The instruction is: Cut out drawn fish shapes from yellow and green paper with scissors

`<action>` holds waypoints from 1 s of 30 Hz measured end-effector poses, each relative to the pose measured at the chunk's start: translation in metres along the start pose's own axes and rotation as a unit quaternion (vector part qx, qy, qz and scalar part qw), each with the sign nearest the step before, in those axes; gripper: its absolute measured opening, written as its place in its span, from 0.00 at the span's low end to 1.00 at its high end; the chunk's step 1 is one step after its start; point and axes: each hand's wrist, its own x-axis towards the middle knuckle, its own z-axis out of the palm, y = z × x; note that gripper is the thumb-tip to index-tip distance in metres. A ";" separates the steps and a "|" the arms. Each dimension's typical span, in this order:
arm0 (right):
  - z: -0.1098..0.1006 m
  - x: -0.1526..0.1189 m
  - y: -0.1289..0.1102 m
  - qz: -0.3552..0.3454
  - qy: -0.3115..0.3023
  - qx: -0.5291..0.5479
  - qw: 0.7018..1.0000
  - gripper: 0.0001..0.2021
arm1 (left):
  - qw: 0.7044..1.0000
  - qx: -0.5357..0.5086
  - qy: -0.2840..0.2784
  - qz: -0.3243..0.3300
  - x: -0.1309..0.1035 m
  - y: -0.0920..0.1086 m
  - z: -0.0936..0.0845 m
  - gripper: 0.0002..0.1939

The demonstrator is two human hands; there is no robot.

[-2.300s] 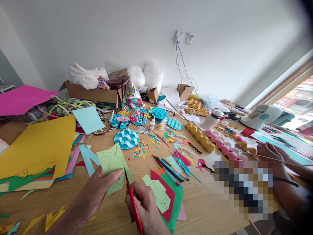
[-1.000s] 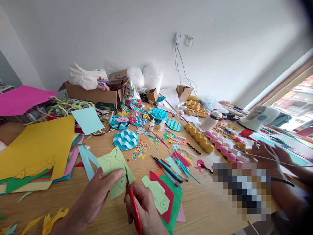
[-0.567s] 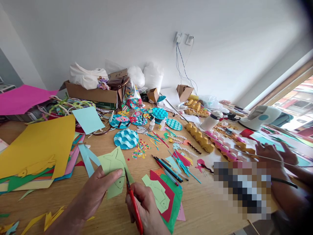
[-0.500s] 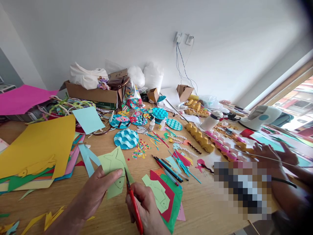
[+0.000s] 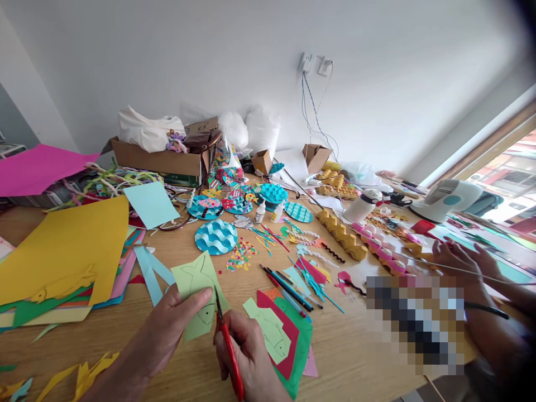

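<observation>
My left hand [image 5: 180, 312] pinches a light green paper [image 5: 196, 328] between thumb and fingers; a fish is drawn on it in dark line. Red-handled scissors [image 5: 231, 357] are gripped in my right hand [image 5: 247, 349], their blades at the paper's right side, where a strip stands away from the drawn part. Just right of my right hand lies another light green piece with a fish outline [image 5: 270, 332], on top of red paper [image 5: 293, 335] and green paper [image 5: 302, 357].
Pens [image 5: 288, 290] and confetti [image 5: 242, 254] lie beyond my hands. Yellow paper [image 5: 84, 234] covers a stack at left. Blue wavy discs [image 5: 215, 237] and glue bottles [image 5: 260, 213] stand further back. Another person's hands [image 5: 460, 262] are at right.
My hands, the green paper and the scissors have hardly moved. At the right, the other person's hands have shifted slightly and come closer together.
</observation>
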 end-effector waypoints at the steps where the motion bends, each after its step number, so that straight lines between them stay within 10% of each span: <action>1: 0.000 0.000 0.000 0.003 0.003 0.000 1.000 0.26 | 1.000 -0.001 -0.003 0.002 0.000 0.000 0.001 0.09; 30: 0.001 0.000 -0.005 -0.005 0.005 0.012 1.000 0.25 | 0.999 0.046 0.000 0.012 -0.005 0.005 0.007 0.10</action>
